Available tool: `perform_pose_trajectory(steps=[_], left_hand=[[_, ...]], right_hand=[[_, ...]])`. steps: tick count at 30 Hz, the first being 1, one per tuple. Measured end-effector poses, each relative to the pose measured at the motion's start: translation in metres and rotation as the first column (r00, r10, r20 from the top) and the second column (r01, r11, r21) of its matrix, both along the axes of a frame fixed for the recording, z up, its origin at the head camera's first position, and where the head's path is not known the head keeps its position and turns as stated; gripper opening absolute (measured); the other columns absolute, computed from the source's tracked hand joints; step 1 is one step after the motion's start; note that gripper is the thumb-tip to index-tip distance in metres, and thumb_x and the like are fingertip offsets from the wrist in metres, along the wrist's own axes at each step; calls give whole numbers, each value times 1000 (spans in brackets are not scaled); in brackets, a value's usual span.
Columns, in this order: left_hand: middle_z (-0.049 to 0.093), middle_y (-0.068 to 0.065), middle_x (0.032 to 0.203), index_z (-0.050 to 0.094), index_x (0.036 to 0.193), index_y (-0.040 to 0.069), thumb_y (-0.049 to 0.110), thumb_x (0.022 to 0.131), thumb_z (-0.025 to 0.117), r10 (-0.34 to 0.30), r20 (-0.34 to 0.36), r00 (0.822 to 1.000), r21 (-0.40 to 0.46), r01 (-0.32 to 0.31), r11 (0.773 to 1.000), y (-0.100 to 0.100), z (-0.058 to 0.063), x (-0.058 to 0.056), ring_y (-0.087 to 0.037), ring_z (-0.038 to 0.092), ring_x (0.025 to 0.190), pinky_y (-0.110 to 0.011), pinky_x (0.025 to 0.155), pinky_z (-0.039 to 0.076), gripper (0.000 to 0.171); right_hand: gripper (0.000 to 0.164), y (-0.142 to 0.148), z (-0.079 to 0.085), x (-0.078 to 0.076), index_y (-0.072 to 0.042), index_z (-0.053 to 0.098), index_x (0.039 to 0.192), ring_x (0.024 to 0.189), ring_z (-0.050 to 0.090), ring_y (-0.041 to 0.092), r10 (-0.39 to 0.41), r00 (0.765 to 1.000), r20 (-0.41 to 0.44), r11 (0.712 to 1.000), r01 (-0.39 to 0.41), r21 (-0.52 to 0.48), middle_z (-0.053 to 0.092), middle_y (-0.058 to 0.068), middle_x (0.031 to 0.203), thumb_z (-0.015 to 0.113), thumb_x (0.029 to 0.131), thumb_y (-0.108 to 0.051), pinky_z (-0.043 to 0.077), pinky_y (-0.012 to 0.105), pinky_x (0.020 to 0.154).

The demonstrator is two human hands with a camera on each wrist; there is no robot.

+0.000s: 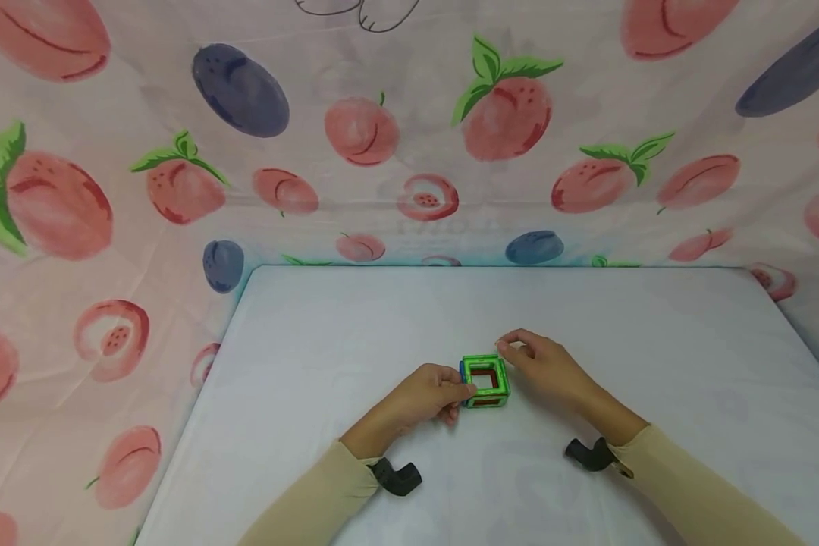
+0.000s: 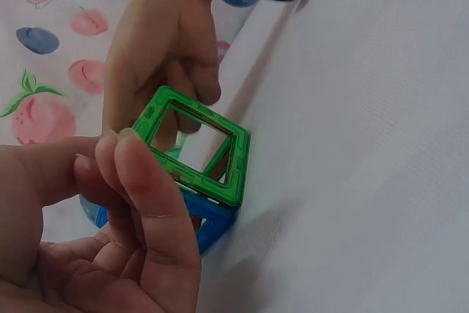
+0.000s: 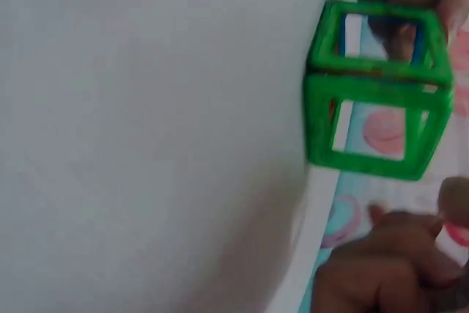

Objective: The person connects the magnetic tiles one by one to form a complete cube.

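Observation:
A small cube of magnetic tiles (image 1: pixel 486 381) stands on the white table, with a green frame on top. A blue tile (image 2: pixel 207 219) forms the side nearest my left hand. My left hand (image 1: pixel 431 393) pinches the cube at its left edge, thumb on the top frame. Just off the cube's far right corner, my right hand (image 1: pixel 542 368) hovers with thumb and fingers loosely bent and nothing between them. In the right wrist view a gap separates the right fingers (image 3: pixel 388 262) from the cube's green side (image 3: pixel 377 126). The cube's underside is hidden.
The white tabletop (image 1: pixel 355 318) spreads out around both hands. A fruit-print cloth (image 1: pixel 450 98) hangs behind it and on the left. Each wrist carries a black camera mount, one on the left sleeve (image 1: pixel 397 478) and one on the right (image 1: pixel 589 455).

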State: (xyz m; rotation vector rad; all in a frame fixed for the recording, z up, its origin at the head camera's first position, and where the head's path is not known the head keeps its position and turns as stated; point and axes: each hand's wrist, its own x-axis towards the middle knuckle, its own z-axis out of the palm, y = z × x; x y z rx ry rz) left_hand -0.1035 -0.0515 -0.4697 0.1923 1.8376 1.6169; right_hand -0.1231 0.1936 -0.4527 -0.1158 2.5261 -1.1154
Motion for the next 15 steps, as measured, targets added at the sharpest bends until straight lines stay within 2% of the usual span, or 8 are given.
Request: perform_pose_trajectory(steps=[2, 4, 6, 9, 11, 15], left_hand=[[57, 0, 62, 69, 99, -1, 22, 98, 69, -1, -6, 1000, 3, 1, 1000, 0, 0, 0, -11, 58, 57, -24, 56, 51, 22], [57, 0, 61, 69, 99, -2, 21, 97, 69, 2, -13, 1000, -1, -2, 1000, 1, -1, 1, -11, 58, 56, -23, 56, 51, 23], [57, 0, 60, 69, 98, -1, 21, 97, 69, 3, -17, 1000, -3, -3, 1000, 1, -2, 1, -11, 58, 56, -23, 56, 51, 23], [57, 0, 60, 69, 97, -1, 21, 98, 69, -3, -25, 1000, -8, 3, 1000, 1, -3, 1, -11, 58, 55, -24, 55, 51, 23], [57, 0, 60, 69, 97, -1, 22, 98, 69, -5, -32, 999, -13, 5, 1000, 1, -3, 1, -11, 58, 55, -24, 56, 51, 22], [58, -1, 61, 68, 99, 1, 22, 98, 69, 15, -48, 999, -21, -16, 1000, -1, -2, 0, -12, 59, 56, -24, 57, 51, 21]], right_hand=[[46, 1, -4, -8, -18, 68, 126, 108, 57, 24, 75, 997, 12, 996, -75, -47, 69, 6, 115, 53, 103, -55, 46, 40, 89], [39, 2, -7, -14, -18, 71, 120, 116, 53, 24, 132, 990, 42, 986, -127, -106, 68, 4, 122, 55, 103, -50, 43, 41, 96], [35, 2, -9, -17, -17, 73, 116, 114, 51, 23, 166, 984, 67, 977, -154, -147, 67, 2, 118, 58, 103, -46, 41, 39, 95], [31, 1, -9, -20, -14, 73, 113, 105, 49, 22, 178, 981, 83, 967, -159, -200, 65, 3, 109, 60, 103, -40, 40, 36, 87], [33, 1, -9, -19, -12, 72, 114, 103, 49, 22, 173, 982, 81, 969, -154, -195, 64, 3, 107, 60, 103, -41, 40, 35, 86], [45, 0, -7, -12, -15, 65, 128, 98, 54, 19, 143, 988, 52, 986, -138, -99, 66, 2, 101, 59, 101, -50, 43, 34, 84]])
